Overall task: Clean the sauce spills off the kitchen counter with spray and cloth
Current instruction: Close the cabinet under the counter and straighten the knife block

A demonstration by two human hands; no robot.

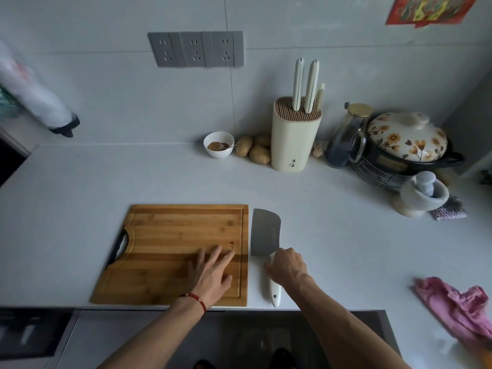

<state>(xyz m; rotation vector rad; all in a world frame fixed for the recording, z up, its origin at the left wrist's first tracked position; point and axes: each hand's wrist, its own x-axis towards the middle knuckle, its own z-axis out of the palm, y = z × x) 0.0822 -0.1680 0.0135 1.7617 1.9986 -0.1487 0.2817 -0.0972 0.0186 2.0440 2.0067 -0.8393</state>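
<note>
Right hand point(288, 265) curled round the white handle of a cleaver point(265, 235), blade flat on the table point(346, 235) and pointing away. Left hand point(211, 275) spread, fingers straight, pressed flat on the near right part of a wooden cutting board point(173, 251), just left of the cleaver. Pink cloth point(458, 307) crumpled well to the right of the right hand, near the table's front edge, its far end cut off by the frame. No spray bottle clearly made out; a blurred white thing point(34, 94) far left of the left hand, too smeared to name. Board's near edge almost flush with the table's front edge. Open bare table beyond both hands and between the right hand and the cloth. Farther off, against the wall: a small white bowl point(218, 144) with brown sauce, potatoes point(253, 149), a knife block point(294, 137), a dark jar point(346, 139), a flowered pot point(407, 145), a mortar point(423, 195). Sauce spills on the table hard to pick out.
</note>
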